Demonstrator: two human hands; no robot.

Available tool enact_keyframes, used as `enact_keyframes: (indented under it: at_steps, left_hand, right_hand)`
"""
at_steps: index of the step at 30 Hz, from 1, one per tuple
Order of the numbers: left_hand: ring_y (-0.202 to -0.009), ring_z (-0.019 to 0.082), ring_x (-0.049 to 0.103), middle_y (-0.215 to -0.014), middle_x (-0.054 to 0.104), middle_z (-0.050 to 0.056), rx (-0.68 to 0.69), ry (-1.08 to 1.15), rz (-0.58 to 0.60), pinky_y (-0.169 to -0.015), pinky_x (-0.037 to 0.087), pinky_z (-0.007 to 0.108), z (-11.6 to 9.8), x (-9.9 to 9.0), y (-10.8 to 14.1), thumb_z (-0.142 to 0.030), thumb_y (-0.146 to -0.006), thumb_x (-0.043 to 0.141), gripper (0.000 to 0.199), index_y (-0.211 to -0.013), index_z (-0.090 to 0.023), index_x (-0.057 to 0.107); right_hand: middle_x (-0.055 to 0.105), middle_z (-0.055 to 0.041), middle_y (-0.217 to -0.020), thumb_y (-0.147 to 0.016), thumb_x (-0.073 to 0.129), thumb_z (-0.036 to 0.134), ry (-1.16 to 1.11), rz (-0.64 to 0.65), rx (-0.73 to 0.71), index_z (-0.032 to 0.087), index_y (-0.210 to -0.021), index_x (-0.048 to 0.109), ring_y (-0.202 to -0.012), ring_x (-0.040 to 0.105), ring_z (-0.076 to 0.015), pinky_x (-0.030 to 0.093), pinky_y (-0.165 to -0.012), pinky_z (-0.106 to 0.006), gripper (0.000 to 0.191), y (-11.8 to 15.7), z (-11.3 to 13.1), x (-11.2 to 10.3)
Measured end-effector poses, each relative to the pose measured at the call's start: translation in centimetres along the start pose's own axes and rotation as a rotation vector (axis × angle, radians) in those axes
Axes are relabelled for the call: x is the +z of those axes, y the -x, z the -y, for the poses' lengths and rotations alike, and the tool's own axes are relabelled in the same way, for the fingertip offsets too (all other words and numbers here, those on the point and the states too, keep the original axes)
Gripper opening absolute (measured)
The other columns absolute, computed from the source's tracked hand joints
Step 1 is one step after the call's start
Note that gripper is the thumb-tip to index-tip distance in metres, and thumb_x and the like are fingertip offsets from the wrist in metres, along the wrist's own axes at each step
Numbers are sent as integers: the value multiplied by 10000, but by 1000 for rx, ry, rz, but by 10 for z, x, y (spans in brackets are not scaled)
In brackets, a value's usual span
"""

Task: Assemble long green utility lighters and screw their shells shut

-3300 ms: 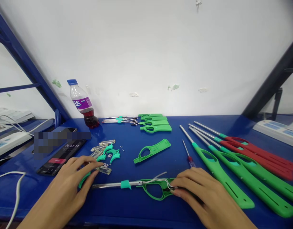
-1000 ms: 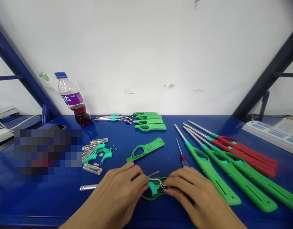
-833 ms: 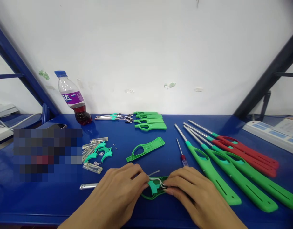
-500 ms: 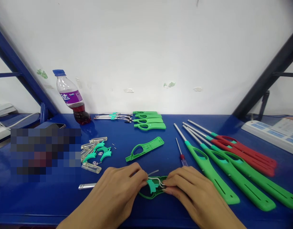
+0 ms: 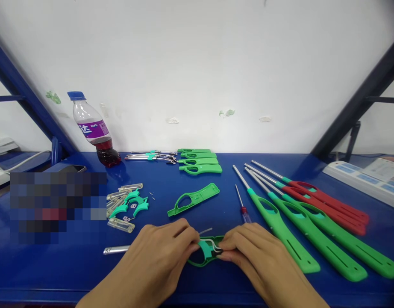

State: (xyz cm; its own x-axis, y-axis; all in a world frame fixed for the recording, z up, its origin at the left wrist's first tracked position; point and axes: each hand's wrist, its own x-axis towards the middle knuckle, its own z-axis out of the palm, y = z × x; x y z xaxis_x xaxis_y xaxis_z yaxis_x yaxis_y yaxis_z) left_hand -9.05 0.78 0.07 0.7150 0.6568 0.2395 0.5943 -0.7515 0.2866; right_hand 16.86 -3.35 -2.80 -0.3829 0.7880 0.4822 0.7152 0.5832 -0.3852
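An opened green lighter casing [image 5: 197,262] lies low in front of me, between both hands. My left hand [image 5: 163,256] is closed around its neck end, and a metal tube [image 5: 116,250] sticks out to the left from under that hand. A teal trigger [image 5: 204,249] sits in the casing beside the left fingertips. With thumb and fingers pinched, my right hand [image 5: 251,252] grips a small black part [image 5: 218,251] with white wires [image 5: 213,242] at the handle end. The right fingers cover much of the casing there. A thin clear tube [image 5: 206,231] pokes up behind.
A loose green casing half [image 5: 193,199] and a screwdriver [image 5: 242,205] lie beyond my hands. Finished-looking green lighters [image 5: 282,229] and red lighters [image 5: 328,205] rest at right. Clear fuel tanks [image 5: 121,225] and teal triggers [image 5: 141,205] lie left, near a bottle [image 5: 96,132].
The teal trigger has turned and sits lower in the casing. The black part shows more beside my right fingertips. Both hands keep their hold in nearly the same place.
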Motion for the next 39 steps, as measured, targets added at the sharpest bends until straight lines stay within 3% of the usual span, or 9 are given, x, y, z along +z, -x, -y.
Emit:
enact_keyframes:
  at_steps: [5, 11, 21, 31, 39]
  left_hand:
    - [-792, 213, 684, -985, 701, -6, -18, -55, 70, -635, 342, 346, -6, -4, -2, -75, -1084, 537, 209, -1054, -248, 649]
    - [-831, 216, 688, -1043, 711, -5, -17, -110, 119, -638, 343, 346, -7, -6, 0, 41, -1004, 504, 354, -1117, -261, 652]
    - [-772, 223, 652, -987, 688, -1, 4, -88, 53, -621, 330, 356, -13, -5, -1, -23, -1037, 531, 254, -1068, -247, 647]
    - [-762, 213, 661, -1000, 675, 5, 2, -100, 63, -620, 331, 333, -8, -2, 0, 109, -887, 453, 445, -1081, -261, 608]
    - [-901, 217, 758, -1170, 713, 32, 72, -129, -12, -640, 468, 299, -9, -7, -1, 129, -821, 425, 588, -1207, -273, 611]
  right_hand:
    - [769, 23, -948, -1170, 464, 369, 2, -2, 7, 264, -988, 655, -806, 702, -185, 525, -824, -348, 284, -1, 0, -1]
    - [775, 29, -939, -1172, 457, 372, 16, -23, -9, 267, -983, 665, -800, 706, -182, 526, -813, -341, 300, -3, 2, -2]
    - [760, 39, -951, -1169, 466, 387, -7, -2, 9, 277, -1005, 630, -830, 709, -186, 515, -876, -361, 256, 0, 0, -1]
    - [758, 7, -978, -1177, 446, 343, 12, 25, 3, 268, -1021, 667, -854, 709, -194, 526, -875, -360, 280, -1, 1, 0]
    - [759, 7, -1001, -1173, 449, 375, -10, 36, 15, 283, -1042, 690, -874, 702, -203, 522, -886, -366, 289, 0, 0, -1]
